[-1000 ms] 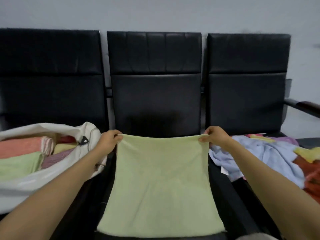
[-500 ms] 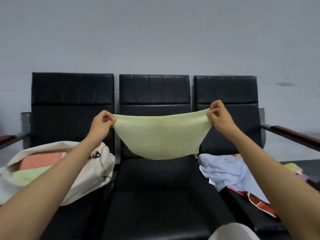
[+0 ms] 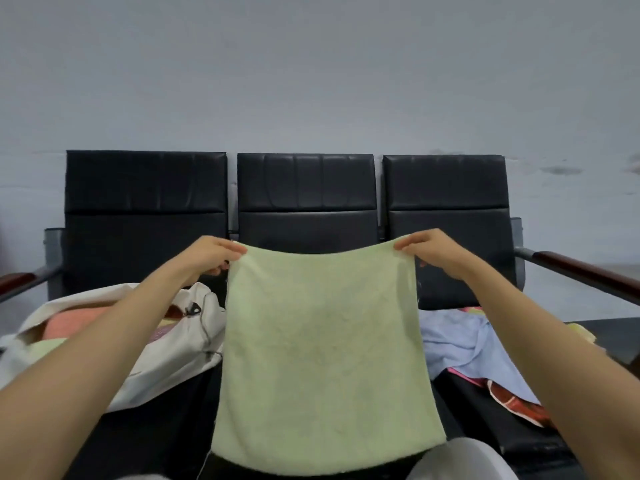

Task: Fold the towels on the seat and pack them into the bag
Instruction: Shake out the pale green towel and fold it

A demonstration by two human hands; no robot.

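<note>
Head | green towel (image 3: 322,358) hides middle seat | bag (image 3: 162,355) cut off left

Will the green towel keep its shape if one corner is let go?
Probably not: the towel hangs limp from the left hand and right hand, top edge sagging between them. Likely light, since corner pinches alone carry it.

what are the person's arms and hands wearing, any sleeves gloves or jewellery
Nothing worn shows. Both forearms are bare to the frame's lower edge, no sleeves in view. The left hand and right hand have no gloves, and no watch or band shows at either wrist. Rings are too small to tell.
</note>
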